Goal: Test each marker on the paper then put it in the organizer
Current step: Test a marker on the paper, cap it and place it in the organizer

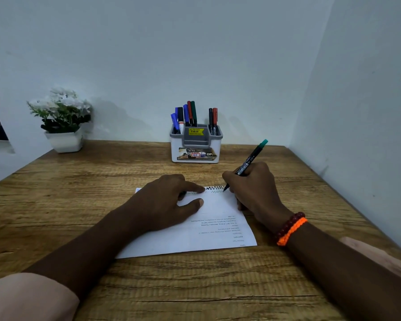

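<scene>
A wood-grain table [56, 205] fills the near view, set into a corner of pale bluish walls. Both forearms reach in from the bottom edge, sleeves cut off by the frame. A white paper [208, 230] lies at mid-table, its printed lines too small to read. The left hand [164, 200] rests flat on it, fingers relaxed and spread, covering part of the scribbles along the far edge. The right hand [252, 188], beaded and orange bands at the wrist, grips a green-capped marker [248, 165] with its tip on the paper's far corner. Beyond, against the wall, stands the organizer [196, 147] holding several markers; a potted white-flowered plant [63, 119] sits far left.
</scene>
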